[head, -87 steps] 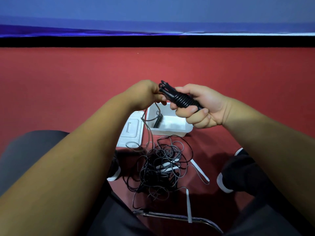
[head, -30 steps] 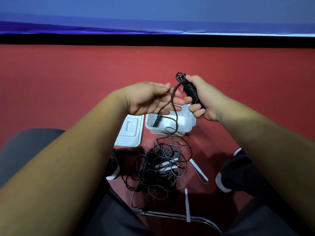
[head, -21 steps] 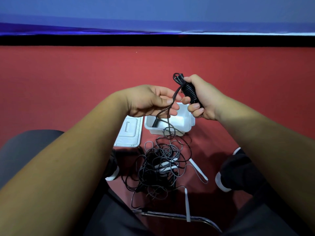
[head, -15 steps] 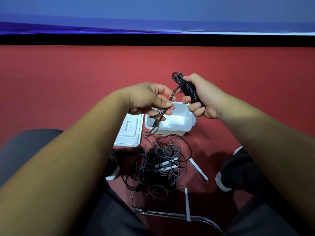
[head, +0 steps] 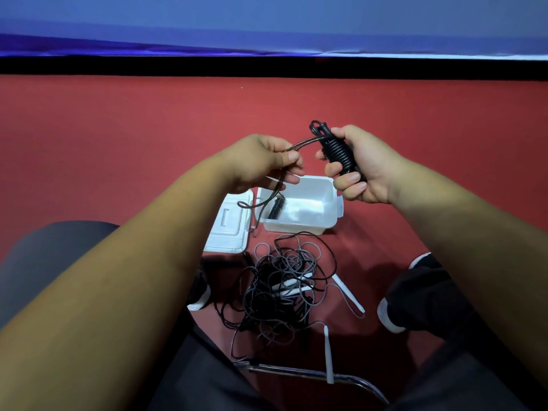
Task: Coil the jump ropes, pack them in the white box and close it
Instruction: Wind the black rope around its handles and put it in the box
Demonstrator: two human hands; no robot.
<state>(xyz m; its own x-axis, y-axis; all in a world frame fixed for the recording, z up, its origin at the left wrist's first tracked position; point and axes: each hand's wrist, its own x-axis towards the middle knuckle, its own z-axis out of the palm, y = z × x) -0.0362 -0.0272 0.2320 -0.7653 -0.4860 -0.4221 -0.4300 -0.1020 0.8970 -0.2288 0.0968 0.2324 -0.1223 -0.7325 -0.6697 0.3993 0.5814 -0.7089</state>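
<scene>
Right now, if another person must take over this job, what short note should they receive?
Right hand grips a black rope wound into a tight bundle. Left hand pinches its loose tail, which hangs down in front of the box.
The box stands open on the floor, and one packed rope lies inside. The lid lies to its left.
Done: one rope is packed and this one is nearly wound.
Left: wind in the tail, pack the bundle, coil the tangle between the feet, close the box.
</scene>
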